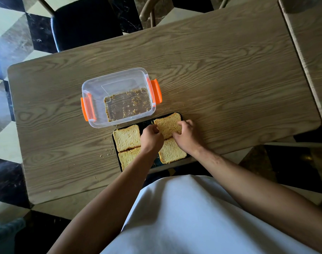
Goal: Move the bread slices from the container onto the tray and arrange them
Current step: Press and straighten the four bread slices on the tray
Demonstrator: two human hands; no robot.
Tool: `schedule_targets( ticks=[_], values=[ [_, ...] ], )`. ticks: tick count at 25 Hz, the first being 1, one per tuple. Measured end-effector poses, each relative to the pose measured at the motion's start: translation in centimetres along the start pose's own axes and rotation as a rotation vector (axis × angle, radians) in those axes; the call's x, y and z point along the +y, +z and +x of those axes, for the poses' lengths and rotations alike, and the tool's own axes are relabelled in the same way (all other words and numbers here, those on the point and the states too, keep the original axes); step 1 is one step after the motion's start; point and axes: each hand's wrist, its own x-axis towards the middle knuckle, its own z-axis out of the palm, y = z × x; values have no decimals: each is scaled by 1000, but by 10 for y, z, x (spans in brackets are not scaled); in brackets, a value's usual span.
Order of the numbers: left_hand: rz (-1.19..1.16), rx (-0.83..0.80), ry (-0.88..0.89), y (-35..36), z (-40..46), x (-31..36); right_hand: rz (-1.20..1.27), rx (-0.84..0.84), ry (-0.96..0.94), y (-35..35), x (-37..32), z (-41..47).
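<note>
Now the box (118,97) holds only crumbs, so this looks like the arranging step. The left hand (151,136) and right hand (186,135) both pinch the far right slice (167,126) on the tray (147,123). Next it likely needs squaring beside the other slices (127,137).

wooden table (220,70), container (94,92), tray (146,123), seemingly crumbs (108,152)

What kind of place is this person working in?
Probably a café or dining room: long wood-grain tables stand side by side, a black padded chair is drawn up, and the floor is chequered black-and-cream marble tile.
</note>
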Motion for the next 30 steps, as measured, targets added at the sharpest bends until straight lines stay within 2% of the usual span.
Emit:
schedule_targets(
  ticks=[6, 16, 30],
  values=[
    [64, -14, 55, -15, -15, -18, -22, 76, -20, 0, 9, -14],
    [42, -134, -38, -10, -25, -57, -180, 103, 9, 29, 20, -51],
    [-110, -116, -144, 16, -25, -50, -212, -44, -61, 14, 40, -45]
  ],
)
